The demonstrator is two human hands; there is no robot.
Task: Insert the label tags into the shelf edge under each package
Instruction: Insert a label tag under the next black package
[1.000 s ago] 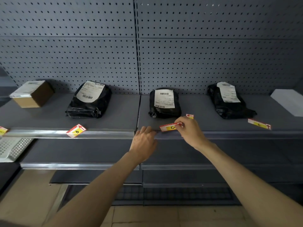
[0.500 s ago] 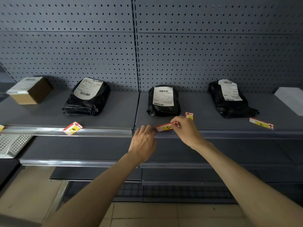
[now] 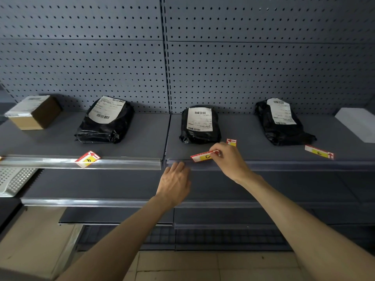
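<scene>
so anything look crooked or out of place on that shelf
Yes. The B tag lies skewed across the clear shelf-edge strip, not slotted in. The E tag lies loose on the shelf under the right black package. The right hand holds the C tag at the edge.

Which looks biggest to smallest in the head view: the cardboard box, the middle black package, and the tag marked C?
1. Cardboard box and middle black package: alike in apparent size, so unranked.
2. Tag marked C: clearly smallest, pinched in the right hand.
</scene>
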